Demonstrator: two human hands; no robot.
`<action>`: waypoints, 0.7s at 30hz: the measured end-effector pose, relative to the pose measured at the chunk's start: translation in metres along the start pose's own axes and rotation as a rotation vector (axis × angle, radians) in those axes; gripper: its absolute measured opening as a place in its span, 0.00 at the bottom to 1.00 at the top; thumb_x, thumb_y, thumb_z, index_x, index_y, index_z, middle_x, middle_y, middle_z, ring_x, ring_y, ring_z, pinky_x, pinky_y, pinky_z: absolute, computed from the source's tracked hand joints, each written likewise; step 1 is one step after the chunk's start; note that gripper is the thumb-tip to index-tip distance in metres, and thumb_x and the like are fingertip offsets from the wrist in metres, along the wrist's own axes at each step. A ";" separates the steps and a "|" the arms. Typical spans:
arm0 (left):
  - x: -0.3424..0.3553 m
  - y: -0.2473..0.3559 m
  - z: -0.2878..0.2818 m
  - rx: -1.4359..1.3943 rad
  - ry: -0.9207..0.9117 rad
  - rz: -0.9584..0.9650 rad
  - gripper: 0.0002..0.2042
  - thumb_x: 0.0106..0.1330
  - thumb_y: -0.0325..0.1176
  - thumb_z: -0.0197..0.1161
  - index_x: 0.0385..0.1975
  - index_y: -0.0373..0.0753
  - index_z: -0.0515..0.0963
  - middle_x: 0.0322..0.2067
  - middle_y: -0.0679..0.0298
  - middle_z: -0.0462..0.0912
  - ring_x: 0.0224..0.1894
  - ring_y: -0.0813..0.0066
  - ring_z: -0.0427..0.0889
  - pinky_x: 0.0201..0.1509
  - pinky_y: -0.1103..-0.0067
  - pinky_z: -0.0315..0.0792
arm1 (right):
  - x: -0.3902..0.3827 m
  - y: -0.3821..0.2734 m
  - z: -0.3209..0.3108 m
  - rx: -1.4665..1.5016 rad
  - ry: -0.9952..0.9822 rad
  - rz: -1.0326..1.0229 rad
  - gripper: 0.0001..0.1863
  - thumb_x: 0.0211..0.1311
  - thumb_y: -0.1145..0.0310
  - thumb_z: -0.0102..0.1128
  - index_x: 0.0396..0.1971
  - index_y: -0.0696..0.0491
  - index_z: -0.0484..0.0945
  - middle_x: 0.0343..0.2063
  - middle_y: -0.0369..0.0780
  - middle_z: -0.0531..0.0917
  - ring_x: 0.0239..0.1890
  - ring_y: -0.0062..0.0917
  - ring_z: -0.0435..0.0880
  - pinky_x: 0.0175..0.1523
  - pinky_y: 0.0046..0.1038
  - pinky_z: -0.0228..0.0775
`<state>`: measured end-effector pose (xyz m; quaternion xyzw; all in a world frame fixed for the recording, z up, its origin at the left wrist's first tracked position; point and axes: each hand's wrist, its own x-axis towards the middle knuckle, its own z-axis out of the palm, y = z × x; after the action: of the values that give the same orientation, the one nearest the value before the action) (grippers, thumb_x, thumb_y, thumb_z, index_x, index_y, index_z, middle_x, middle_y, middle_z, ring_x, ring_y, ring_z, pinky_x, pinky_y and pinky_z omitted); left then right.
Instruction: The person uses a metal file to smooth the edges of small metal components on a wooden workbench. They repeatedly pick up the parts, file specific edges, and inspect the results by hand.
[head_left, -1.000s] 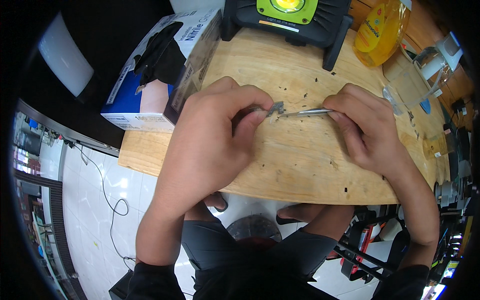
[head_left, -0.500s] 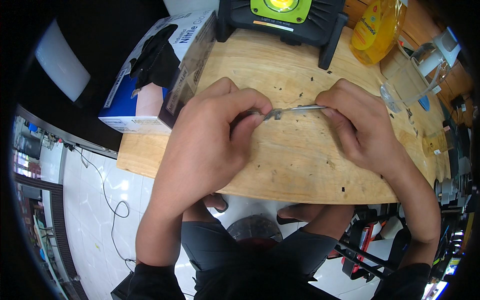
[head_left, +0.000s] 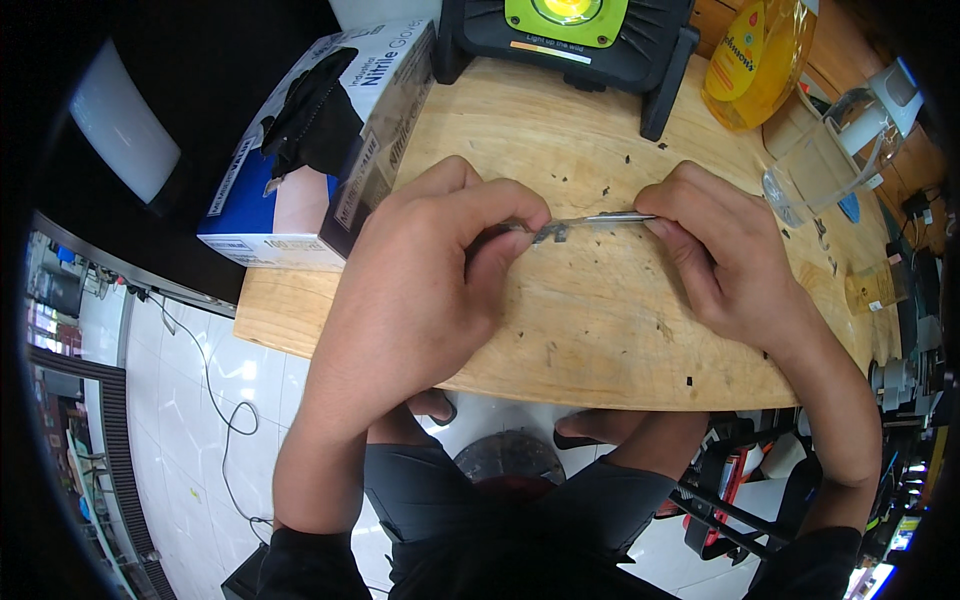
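Over the wooden table (head_left: pixel 600 320), my left hand (head_left: pixel 415 265) is closed in a pinch, thumb against forefinger, on a small dark grey piece (head_left: pixel 559 237) whose end sticks out at the fingertips. The rest of that piece is hidden by the fingers. From the other side my right hand (head_left: pixel 725 240) pinches a slim silver metal tool (head_left: pixel 618 217), held nearly level. Its tip points left and meets the grey piece; I cannot tell whether it is tweezers or a blade.
A box of nitrile gloves (head_left: pixel 350 140) stands at the left with a black pouch (head_left: pixel 318 115) on it. At the back is a lit work lamp (head_left: pixel 570 60). A yellow liquid bottle (head_left: pixel 755 70) and a clear pitcher (head_left: pixel 815 165) stand far right. Dark scraps (head_left: pixel 689 381) dot the tabletop.
Both hands keep their grips and stay almost in place. The grey piece and the tool tip have shifted very slightly right, along with a small shift of the whole view.
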<state>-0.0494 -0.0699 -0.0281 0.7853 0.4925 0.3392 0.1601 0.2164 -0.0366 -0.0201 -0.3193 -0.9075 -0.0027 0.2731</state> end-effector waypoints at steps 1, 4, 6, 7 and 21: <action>0.000 0.000 0.000 0.005 -0.002 -0.001 0.07 0.67 0.21 0.69 0.41 0.36 0.87 0.32 0.59 0.81 0.32 0.70 0.79 0.37 0.77 0.73 | 0.000 0.000 0.000 -0.001 -0.002 -0.003 0.09 0.63 0.76 0.64 0.42 0.53 0.80 0.31 0.43 0.78 0.31 0.41 0.82 0.34 0.38 0.73; 0.000 0.000 0.000 0.007 -0.001 0.017 0.07 0.67 0.20 0.68 0.42 0.36 0.87 0.32 0.59 0.81 0.32 0.70 0.80 0.37 0.77 0.73 | 0.000 -0.001 -0.001 -0.005 -0.010 0.004 0.09 0.63 0.76 0.65 0.42 0.53 0.80 0.31 0.43 0.77 0.31 0.42 0.82 0.34 0.39 0.73; 0.001 -0.001 -0.001 0.010 0.000 0.030 0.07 0.67 0.20 0.68 0.42 0.36 0.87 0.32 0.59 0.81 0.33 0.70 0.80 0.37 0.76 0.73 | 0.001 -0.001 -0.001 -0.006 -0.012 0.002 0.10 0.62 0.77 0.65 0.42 0.53 0.79 0.31 0.43 0.77 0.31 0.42 0.82 0.34 0.39 0.73; 0.001 -0.001 -0.001 0.015 0.000 0.034 0.07 0.67 0.20 0.68 0.42 0.36 0.87 0.32 0.59 0.81 0.33 0.70 0.80 0.37 0.76 0.73 | 0.002 -0.001 -0.001 -0.006 -0.012 0.000 0.10 0.62 0.77 0.65 0.42 0.54 0.79 0.30 0.43 0.77 0.31 0.42 0.82 0.33 0.39 0.73; 0.001 -0.002 -0.002 0.003 0.000 0.045 0.08 0.66 0.20 0.69 0.42 0.37 0.87 0.32 0.60 0.79 0.32 0.69 0.80 0.38 0.76 0.74 | 0.001 -0.001 -0.003 0.024 -0.059 0.023 0.12 0.58 0.79 0.65 0.42 0.54 0.80 0.30 0.44 0.77 0.30 0.43 0.82 0.33 0.39 0.73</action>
<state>-0.0515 -0.0689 -0.0276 0.7965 0.4754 0.3417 0.1513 0.2169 -0.0380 -0.0167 -0.3264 -0.9114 0.0206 0.2499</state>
